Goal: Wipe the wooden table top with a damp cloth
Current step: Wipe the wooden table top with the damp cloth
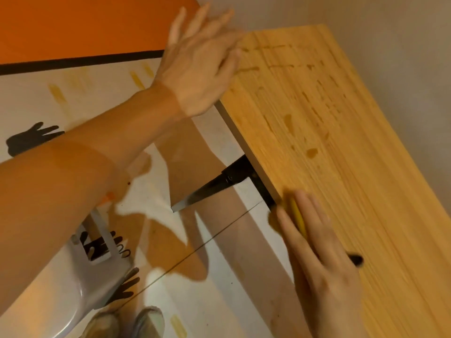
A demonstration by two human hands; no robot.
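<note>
Left hand (195, 76) up at the far corner, blurred, fingers spread, holding nothing. Thin yellow cloth (296, 215) sits on the near edge, right hand (317, 252) pressing flat on it, fingers straight. The light wooden desk (366, 191) shows dark damp streaks (312, 152).

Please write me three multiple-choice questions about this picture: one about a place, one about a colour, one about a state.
1. Where is the cloth?
A) under the right hand, at the edge of the table top
B) in the left hand
C) in the middle of the table top

2. What colour is the cloth?
A) blue
B) yellow
C) white

3. How is the left hand?
A) a fist
B) gripping the cloth
C) fingers spread, holding nothing

Answers: 1 A, the right hand's flat fingers lie on it at the edge; 2 B, yellow shows between the fingers; 3 C, its fingers are straight and apart.
</note>
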